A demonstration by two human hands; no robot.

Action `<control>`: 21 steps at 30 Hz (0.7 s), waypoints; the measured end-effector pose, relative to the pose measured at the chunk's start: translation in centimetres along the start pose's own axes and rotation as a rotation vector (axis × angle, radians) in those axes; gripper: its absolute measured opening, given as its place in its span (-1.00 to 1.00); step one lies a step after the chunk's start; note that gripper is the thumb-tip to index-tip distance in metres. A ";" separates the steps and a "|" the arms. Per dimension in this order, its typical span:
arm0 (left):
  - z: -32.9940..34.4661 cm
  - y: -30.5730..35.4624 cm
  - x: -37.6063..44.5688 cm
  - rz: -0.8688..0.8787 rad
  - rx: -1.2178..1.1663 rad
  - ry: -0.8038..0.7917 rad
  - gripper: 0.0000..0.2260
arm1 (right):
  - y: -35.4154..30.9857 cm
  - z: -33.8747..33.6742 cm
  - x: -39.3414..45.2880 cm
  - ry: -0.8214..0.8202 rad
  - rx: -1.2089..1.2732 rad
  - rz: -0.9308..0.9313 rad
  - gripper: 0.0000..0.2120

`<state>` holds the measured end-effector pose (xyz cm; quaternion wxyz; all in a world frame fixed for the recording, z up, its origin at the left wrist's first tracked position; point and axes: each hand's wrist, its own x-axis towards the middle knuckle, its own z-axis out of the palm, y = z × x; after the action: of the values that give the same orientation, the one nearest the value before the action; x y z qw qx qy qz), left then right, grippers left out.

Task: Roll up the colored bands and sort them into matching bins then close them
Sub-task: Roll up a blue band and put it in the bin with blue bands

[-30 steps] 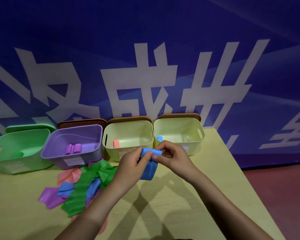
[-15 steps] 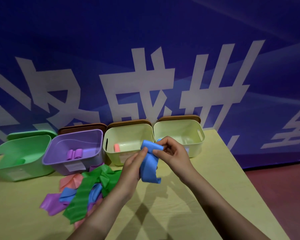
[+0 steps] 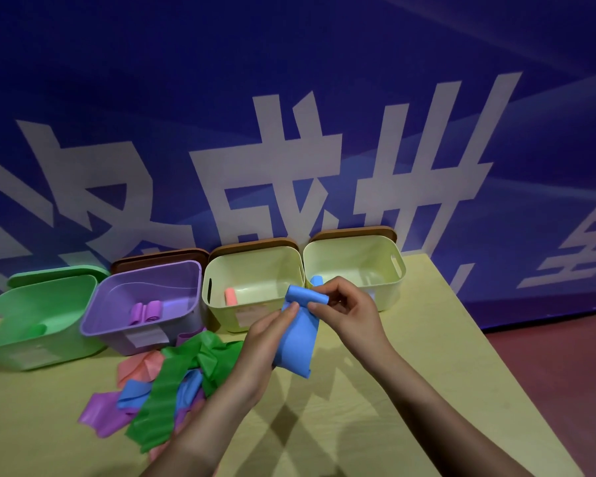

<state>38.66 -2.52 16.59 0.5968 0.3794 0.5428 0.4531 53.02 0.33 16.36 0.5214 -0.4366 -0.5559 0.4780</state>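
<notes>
Both hands hold a blue band above the table, in front of the two pale yellow bins. My right hand pinches its rolled top end. My left hand grips the loose strip hanging below the roll. A pile of unrolled bands, green, blue, purple and pink, lies at the left. Four open bins line the wall: a green bin, a purple bin with two purple rolls, a yellow bin with a pink roll, and a second yellow bin where a blue roll shows.
Lids lean on the blue wall behind the bins: a green lid and brown lids. The yellow table ends at the right, with red floor beyond. Bare tabletop lies to the right of my hands.
The roll at the top of the blue band has grown as my hands turned it. More of the loose strip now hangs down under my left hand.
</notes>
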 end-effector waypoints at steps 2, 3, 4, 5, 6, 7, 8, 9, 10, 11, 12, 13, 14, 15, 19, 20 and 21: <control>0.0 -0.2 0.0 0.026 0.079 -0.014 -0.76 | 0.4 0.0 -0.1 0.031 -0.083 -0.042 -0.72; 0.1 -0.3 0.0 0.036 0.109 -0.004 -0.82 | 0.6 -0.1 -0.1 0.039 -0.128 -0.068 -0.69; 0.1 -0.4 0.2 0.046 0.127 0.013 -0.86 | 0.8 -0.1 -0.1 0.039 -0.164 -0.093 -0.67; 0.2 -0.5 0.3 0.054 0.142 0.030 -0.87 | 1.0 0.0 -0.1 0.034 -0.189 -0.113 -0.66; 0.3 -0.4 0.3 0.059 0.156 0.047 -0.87 | 1.0 -0.1 -0.1 0.027 -0.207 -0.129 -0.65; 0.4 -0.3 0.3 0.061 0.167 0.065 -0.88 | 1.0 -0.1 0.0 0.018 -0.222 -0.143 -0.65; 0.5 -0.1 0.2 0.065 0.175 0.080 -0.88 | 0.9 -0.2 0.0 0.003 -0.232 -0.158 -0.66; 0.6 0.1 0.1 0.070 0.183 0.095 -0.87 | 0.7 -0.3 0.1 -0.018 -0.236 -0.172 -0.67; 0.7 0.2 0.0 0.086 0.189 0.108 -0.85 | 0.4 -0.5 0.1 -0.045 -0.230 -0.184 -0.70; 0.7 0.4 0.0 0.101 0.189 0.125 -0.85 | 0.2 -0.6 0.2 -0.069 -0.218 -0.192 -0.71; 0.8 0.6 -0.1 0.113 0.177 0.140 -0.84 | 0.1 -0.7 0.1 -0.087 -0.205 -0.195 -0.71; 0.8 0.9 -0.1 0.120 0.157 0.158 -0.81 | 0.0 -0.7 0.1 -0.097 -0.193 -0.194 -0.71; 0.9 1.2 -0.2 0.129 0.136 0.168 -0.79 | 0.0 -0.7 0.1 -0.101 -0.181 -0.188 -0.71; 0.9 1.3 -0.1 0.128 0.112 0.173 -0.81 | 0.0 -0.7 0.0 -0.102 -0.173 -0.184 -0.70; 0.9 1.0 -0.3 0.117 -0.001 0.180 -0.77 | 0.3 -0.6 -0.4 -0.110 -0.199 -0.200 -0.73; 0.9 0.6 -0.3 0.148 0.005 0.185 -0.80 | 0.4 -0.6 -0.5 -0.113 -0.200 -0.203 -0.74; 1.0 0.4 -0.4 0.186 0.028 0.192 -0.82 | 0.5 -0.5 -0.6 -0.116 -0.189 -0.193 -0.75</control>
<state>39.57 -2.73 17.22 0.4922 0.3912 0.5661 0.5331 53.57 -0.15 15.78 0.4883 -0.4001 -0.6670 0.3957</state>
